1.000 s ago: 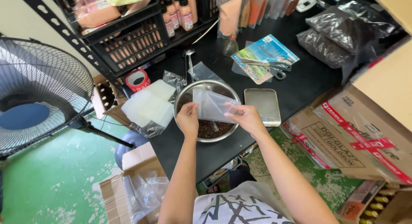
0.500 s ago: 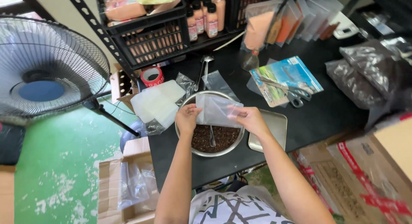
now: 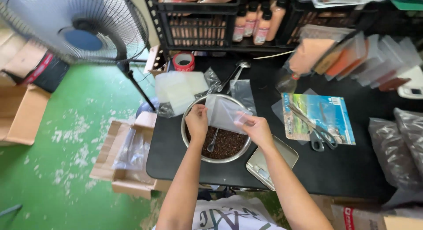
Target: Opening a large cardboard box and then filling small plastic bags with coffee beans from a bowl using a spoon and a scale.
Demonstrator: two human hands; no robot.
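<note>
Single head-worn view, steeply down, near black table (image 3: 343,168).

You hold a clear plastic bag (image 3: 224,114) over a silver bowl (image 3: 190,139) of dark brown granules (image 3: 227,144), on a black table (image 3: 335,168), with green, white-flecked floor (image 3: 57,168) left and orange-filled pouches (image 3: 335,58) far right.

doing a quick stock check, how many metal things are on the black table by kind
Steel bowl: 1
Spoon in the bowl: 1
Ladle behind the bowl: 1
Scissors: 1
Flat metal tray: 1
Total: 5
</note>
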